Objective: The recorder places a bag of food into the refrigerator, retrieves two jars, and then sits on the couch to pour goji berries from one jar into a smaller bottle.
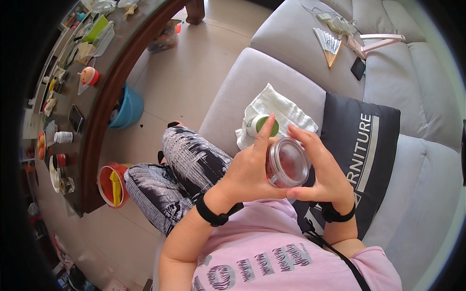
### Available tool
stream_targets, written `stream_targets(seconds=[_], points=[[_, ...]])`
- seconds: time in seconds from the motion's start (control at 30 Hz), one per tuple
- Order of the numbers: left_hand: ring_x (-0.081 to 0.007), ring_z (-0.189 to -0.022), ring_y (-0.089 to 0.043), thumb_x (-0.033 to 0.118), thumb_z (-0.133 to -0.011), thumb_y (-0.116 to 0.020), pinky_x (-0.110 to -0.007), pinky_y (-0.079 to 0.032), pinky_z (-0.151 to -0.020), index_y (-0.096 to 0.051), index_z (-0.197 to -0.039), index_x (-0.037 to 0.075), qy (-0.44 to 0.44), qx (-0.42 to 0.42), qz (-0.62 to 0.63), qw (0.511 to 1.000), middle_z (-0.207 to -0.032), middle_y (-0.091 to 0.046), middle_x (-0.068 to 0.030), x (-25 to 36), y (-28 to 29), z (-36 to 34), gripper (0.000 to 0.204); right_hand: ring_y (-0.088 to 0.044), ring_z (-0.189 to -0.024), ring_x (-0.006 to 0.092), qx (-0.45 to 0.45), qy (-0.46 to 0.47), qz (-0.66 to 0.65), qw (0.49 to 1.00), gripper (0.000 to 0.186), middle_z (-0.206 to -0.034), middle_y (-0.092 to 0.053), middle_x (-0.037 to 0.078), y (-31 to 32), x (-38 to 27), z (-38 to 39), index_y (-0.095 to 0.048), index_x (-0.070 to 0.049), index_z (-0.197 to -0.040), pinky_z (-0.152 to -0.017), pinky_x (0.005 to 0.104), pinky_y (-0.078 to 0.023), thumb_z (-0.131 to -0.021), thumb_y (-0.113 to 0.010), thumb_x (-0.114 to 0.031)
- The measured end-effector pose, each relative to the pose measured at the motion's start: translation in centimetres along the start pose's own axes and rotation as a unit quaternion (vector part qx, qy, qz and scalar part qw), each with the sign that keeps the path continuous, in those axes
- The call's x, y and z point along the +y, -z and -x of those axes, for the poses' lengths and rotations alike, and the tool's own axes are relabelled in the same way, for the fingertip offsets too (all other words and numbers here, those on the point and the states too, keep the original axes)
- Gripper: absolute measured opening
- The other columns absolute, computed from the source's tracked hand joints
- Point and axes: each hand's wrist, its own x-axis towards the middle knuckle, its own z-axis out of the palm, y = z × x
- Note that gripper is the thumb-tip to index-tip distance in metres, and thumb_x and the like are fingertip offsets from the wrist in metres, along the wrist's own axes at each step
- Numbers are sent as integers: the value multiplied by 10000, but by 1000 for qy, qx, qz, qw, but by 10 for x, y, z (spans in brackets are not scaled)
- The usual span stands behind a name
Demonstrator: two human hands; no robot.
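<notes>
A clear round jar (287, 162) with a transparent lid and reddish contents is tilted in front of me, its lid facing right. Wrapped around its left side is my left hand (247, 167), closed on it with the index finger pointing away. My right hand (327, 169) curves in a wide C around the lid, thumb and fingers spread apart. A gap shows between its palm and the lid; whether the fingertips touch the rim is unclear. Just beyond my left index finger, a white tub with a green lid (268, 126) lies on a white cloth (289, 107).
A dark cushion with light lettering (361, 140) leans on the grey sofa (412, 169). Farther back lie a folding fan (328, 46), a phone (358, 68) and cables. Left stands a cluttered wooden table (104, 104), near a blue bucket (130, 107) and a red bin (103, 183).
</notes>
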Motion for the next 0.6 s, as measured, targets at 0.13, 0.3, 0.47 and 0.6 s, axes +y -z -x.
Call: stream_targets(seconds=[0.13,0.3,0.47,0.6], points=[[-296,-1046,-593,276,-561,-853,-343,-451,-909,-41,-1448,23,3,-11,17,1000,-1144,-579,-184,3,-6,-3,1229,-459,-1161,370,-4,31,25,999,849,-1257,-465,210,2,8,8,-388,-6,-1339,-977,405,-377,-594,-698,-271],[-321,-997,-595,304,-547,-856,-356,-457,-883,-51,-1446,22,-12,-11,-11,1000,-1119,-583,-185,-5,-12,-6,1239,-478,-1133,350,-7,-39,18,999,812,-1233,-486,199,5,13,9,-407,-13,-1325,-964,398,-389,-594,-689,-230],[-320,-991,-584,294,-534,-859,-359,-438,-894,-61,-1444,8,-36,-24,-4,999,-1061,-590,-192,1,-15,-11,1244,-458,-1188,308,-20,99,-123,987,796,-1275,-462,187,9,26,13,-394,11,-1330,-984,380,-371,-607,-668,-179],[-258,-1044,-564,212,-541,-836,-331,-409,-927,-49,-1443,-13,64,-115,244,961,-1066,-581,-189,-4,-12,-10,1218,-453,-1192,296,-52,73,-315,945,814,-1277,-458,183,4,32,16,-368,24,-1345,-984,371,-370,-625,-681,-192]])
